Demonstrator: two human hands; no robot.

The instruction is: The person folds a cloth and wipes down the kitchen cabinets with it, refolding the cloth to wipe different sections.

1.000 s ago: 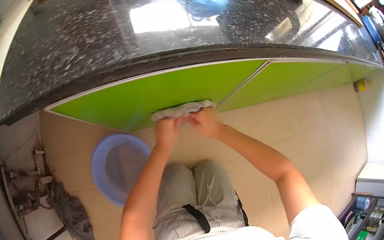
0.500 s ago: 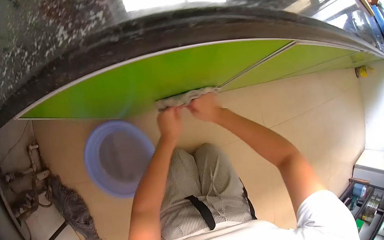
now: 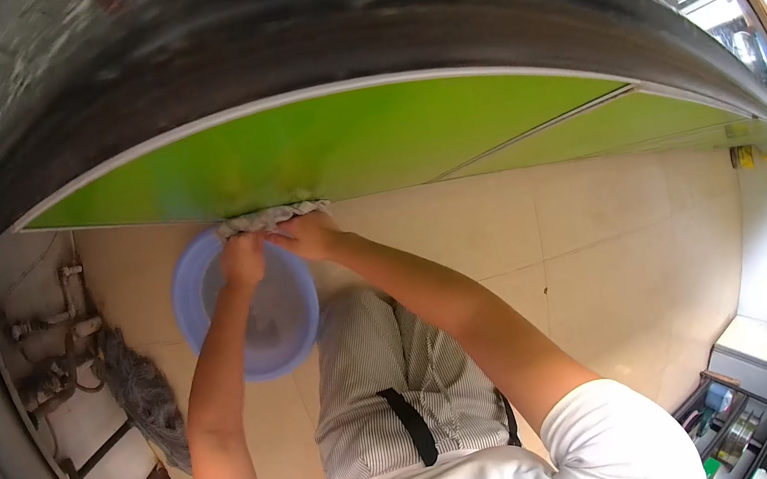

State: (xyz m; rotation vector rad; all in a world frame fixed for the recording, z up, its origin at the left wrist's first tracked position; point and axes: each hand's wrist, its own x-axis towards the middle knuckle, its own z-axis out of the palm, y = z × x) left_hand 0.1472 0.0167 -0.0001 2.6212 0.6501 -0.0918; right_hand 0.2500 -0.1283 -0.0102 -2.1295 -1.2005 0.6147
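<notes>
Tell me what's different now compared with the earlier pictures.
The left hand and right hand have moved left along the bottom of the glossy green cabinet front, taking the rumpled pale grey cloth with them; it now overlaps the far rim of the round blue plastic basin in view. Neither hand has let go. The basin and the stringy dark grey mop-like bundle appear to have stayed put.

The cloth is greyish white, the cabinet doors bright green, the basin pale violet-blue. The trousers have thin grey-and-white stripes; the strap is black, the shirt white, the floor beige.
</notes>
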